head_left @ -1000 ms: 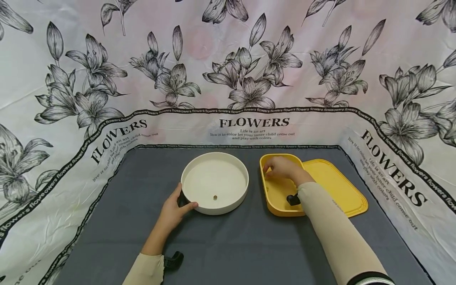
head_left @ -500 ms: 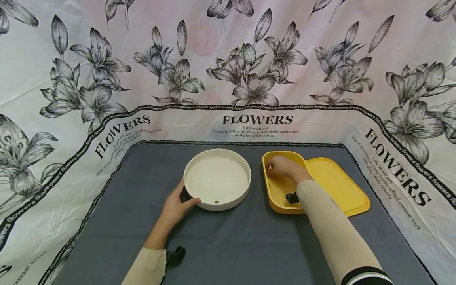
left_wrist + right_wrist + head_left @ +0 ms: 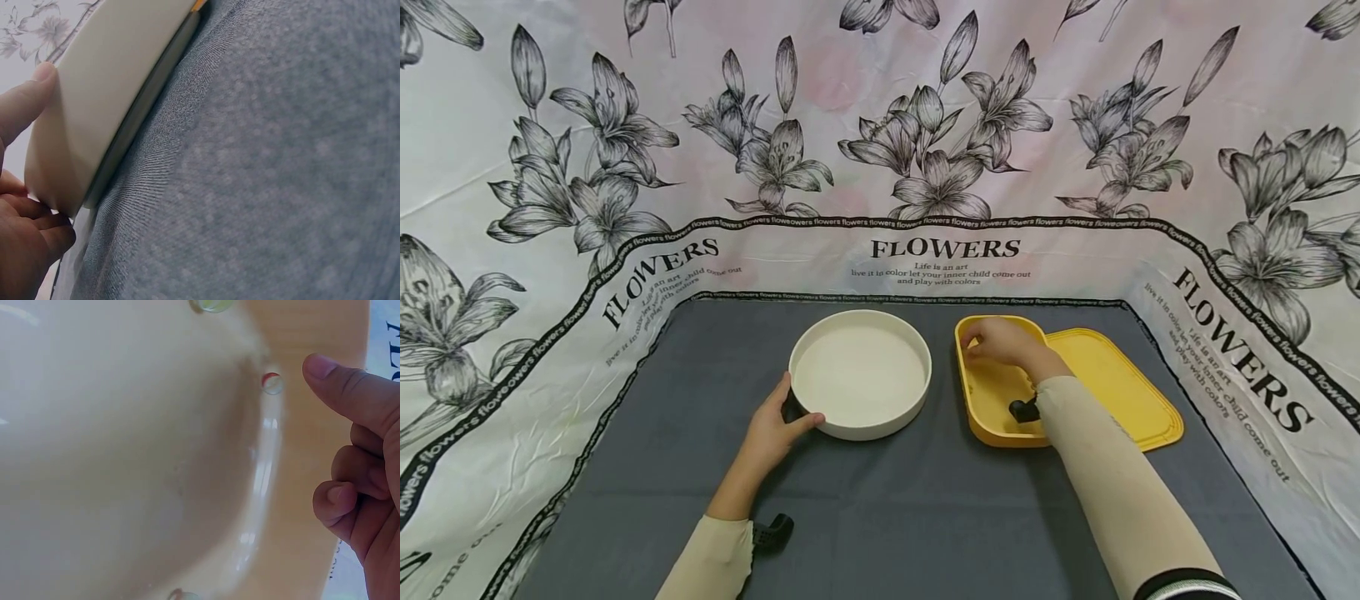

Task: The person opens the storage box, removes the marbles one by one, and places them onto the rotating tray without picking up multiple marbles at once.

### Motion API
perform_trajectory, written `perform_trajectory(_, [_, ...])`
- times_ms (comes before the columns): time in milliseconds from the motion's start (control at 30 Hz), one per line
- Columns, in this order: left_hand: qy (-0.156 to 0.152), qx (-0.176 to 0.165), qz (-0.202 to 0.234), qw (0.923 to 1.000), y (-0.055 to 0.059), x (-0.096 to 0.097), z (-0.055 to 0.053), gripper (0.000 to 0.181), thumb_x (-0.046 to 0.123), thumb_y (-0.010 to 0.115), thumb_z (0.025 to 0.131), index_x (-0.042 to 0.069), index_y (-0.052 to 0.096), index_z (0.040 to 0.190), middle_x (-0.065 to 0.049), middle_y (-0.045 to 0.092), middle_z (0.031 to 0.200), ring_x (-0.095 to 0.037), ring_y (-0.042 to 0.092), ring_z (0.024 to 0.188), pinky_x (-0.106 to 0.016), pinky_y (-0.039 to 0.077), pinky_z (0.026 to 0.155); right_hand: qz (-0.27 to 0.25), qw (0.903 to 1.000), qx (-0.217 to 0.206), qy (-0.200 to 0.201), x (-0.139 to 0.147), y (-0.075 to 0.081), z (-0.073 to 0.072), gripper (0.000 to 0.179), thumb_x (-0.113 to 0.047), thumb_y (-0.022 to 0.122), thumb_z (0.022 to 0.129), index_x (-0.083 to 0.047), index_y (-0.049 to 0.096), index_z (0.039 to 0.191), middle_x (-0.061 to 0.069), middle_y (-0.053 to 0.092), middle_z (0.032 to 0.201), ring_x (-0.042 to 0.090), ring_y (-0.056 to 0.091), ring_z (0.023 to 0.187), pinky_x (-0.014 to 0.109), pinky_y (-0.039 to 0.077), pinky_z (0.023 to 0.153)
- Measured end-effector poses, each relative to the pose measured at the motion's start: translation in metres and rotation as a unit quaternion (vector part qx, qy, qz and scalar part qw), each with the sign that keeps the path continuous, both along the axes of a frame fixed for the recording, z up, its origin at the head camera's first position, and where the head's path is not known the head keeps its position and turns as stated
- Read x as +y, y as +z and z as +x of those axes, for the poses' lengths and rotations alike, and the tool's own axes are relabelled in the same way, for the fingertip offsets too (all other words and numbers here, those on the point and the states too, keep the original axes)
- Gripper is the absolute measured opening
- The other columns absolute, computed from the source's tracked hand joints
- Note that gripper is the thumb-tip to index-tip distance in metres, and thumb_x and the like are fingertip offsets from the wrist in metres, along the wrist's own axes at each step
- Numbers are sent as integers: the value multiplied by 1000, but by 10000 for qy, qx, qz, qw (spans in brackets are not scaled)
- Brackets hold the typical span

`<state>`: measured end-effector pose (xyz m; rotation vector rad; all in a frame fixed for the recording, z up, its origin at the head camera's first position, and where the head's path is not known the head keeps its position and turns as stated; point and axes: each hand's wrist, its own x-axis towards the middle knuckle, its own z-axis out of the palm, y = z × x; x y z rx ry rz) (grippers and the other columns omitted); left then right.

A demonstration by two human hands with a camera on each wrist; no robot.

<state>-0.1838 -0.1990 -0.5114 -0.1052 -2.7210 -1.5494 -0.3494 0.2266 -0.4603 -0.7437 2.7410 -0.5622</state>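
Observation:
In the head view my left hand (image 3: 772,436) grips the front-left edge of a white round dish (image 3: 861,373). The left wrist view shows the thumb against the dish's outer wall (image 3: 100,94) and curled fingers under its lower edge. My right hand (image 3: 1006,343) reaches inside a yellow rectangular box (image 3: 1000,438). In the right wrist view a clear glass marble with red in it (image 3: 272,383) lies along the box's inner edge, close to my right thumb (image 3: 320,367). That thumb stands straight, apart from the curled fingers. I see nothing between them. The index finger is hidden.
Another marble, greenish (image 3: 215,305), shows at the top of the right wrist view, and a clear one (image 3: 187,596) at the bottom. A yellow lid (image 3: 1116,387) lies against the box's right side. Grey cloth (image 3: 880,517) covers the table. Flower-print fabric (image 3: 925,167) hangs behind.
A small brown round thing in the white dish has shifted towards its front rim and is now out of sight there. My right hand has moved slightly inside the box; the left keeps its grip.

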Motion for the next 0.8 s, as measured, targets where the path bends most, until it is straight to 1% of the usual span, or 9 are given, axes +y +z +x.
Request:
perform_trajectory(167, [2,16,29,10000,0,1,0,113,43,84,85,4,13,164,-18,16,170,-34,16,157,-54,21,125,-68,10000,57,33,1,14,6,16,-16,76,94,-12,78,110,5,75,111,19,65,92,42,55,85])
perform_trajectory(333, [1,-5,26,10000,0,0,-1,111,39,84,86,2,13,164,-19,15,170,-34,16,157,-55,21,125,18,9997,248,-45,2,27,11,15,-20,76,95,-15,78,109,4,75,113,18,66,91,41,54,82])
perform_trajectory(467, [-13,5,-11,10000,2,0,-2,111,38,84,87,1,13,164,-20,15,170,-35,15,157,-55,20,125,16,9992,362,-143,3,32,13,17,-21,75,95,-17,78,111,3,75,116,19,67,95,42,55,85])
perform_trajectory(567, [-2,12,-22,10000,2,0,-2,111,37,84,86,2,14,164,-20,16,170,-35,16,157,-55,20,125,-37,9990,431,-112,2,36,14,18,-21,75,96,-17,78,114,3,75,117,20,67,97,43,56,85])
perform_trajectory(800, [17,15,-54,10000,0,1,-2,111,38,84,86,1,14,164,-20,16,170,-34,16,157,-54,21,125,14,9990,447,-37,-5,48,17,18,-21,73,98,-19,78,115,0,75,115,17,68,93,41,57,81])
